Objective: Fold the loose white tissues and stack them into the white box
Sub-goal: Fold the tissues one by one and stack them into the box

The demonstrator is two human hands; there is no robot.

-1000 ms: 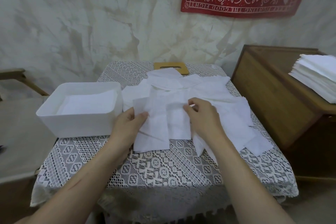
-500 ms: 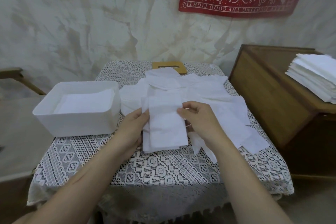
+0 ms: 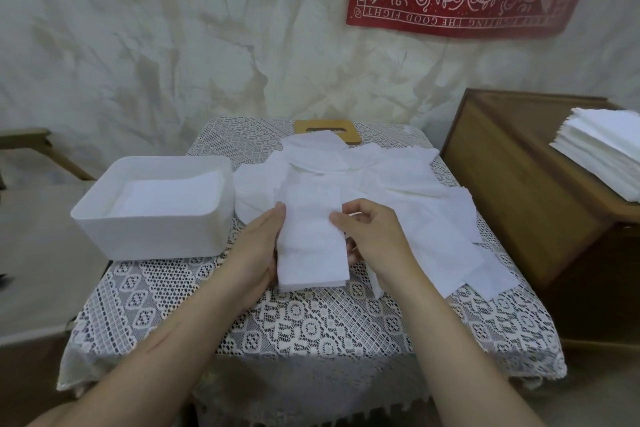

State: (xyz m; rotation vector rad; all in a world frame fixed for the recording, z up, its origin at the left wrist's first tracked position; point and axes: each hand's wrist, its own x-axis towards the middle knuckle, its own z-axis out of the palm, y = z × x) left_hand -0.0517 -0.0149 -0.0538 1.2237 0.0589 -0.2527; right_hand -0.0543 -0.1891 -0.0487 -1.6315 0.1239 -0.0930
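Note:
A folded white tissue (image 3: 310,243) lies as a narrow strip at the near side of the pile of loose white tissues (image 3: 398,191) on the lace-covered table (image 3: 311,319). My left hand (image 3: 258,246) holds its left edge, fingers under the sheet. My right hand (image 3: 372,234) pinches its right edge between thumb and forefinger. The white box (image 3: 152,229) stands on the table's left side with flat tissues stacked inside.
A wooden lid with a slot (image 3: 329,128) lies at the table's far edge, partly under tissues. A wooden cabinet (image 3: 526,204) stands to the right with a stack of white tissues (image 3: 602,152) on top. A wooden chair arm (image 3: 31,140) is at the left.
The tissue was spread flat a second ago; both hands have folded it over into a narrower strip and drawn it slightly toward me.

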